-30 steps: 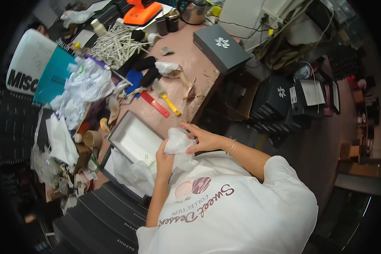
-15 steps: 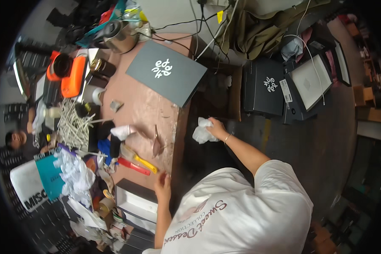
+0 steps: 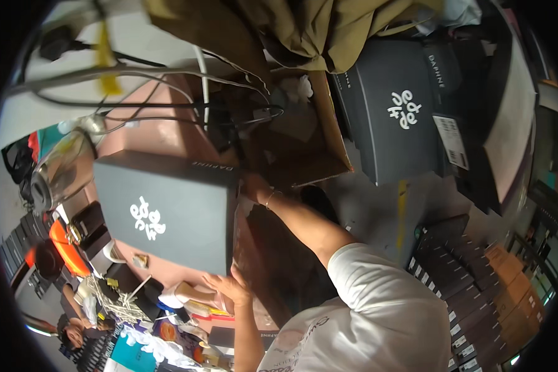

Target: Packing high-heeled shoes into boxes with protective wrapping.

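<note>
A dark grey shoebox (image 3: 170,214) with white lettering on its lid sits over the pink-topped table (image 3: 167,139). My right hand (image 3: 253,186) is at its far right corner, closed against the side; the fingertips are partly hidden in shadow. At the near right corner, my left hand (image 3: 229,286) touches the box's lower edge with its fingers stretched out and apart. Just beyond the left hand lie a red-handled tool (image 3: 220,317) and a pale, shoe-shaped form (image 3: 178,294), both partly covered by other things.
An open brown carton (image 3: 332,130) stands beyond the table, with a white crumpled piece (image 3: 305,88) inside. More dark shoeboxes (image 3: 387,146) are at its right. Cables (image 3: 149,105) hang at the back left. Orange tape dispenser (image 3: 67,248) and white sticks (image 3: 115,301) crowd the left. Another person (image 3: 74,328) is beyond.
My right hand has let go of the crumpled white paper and moved to the shoebox. My left hand has come up to the box's near corner. The box now appears closer and turned.
</note>
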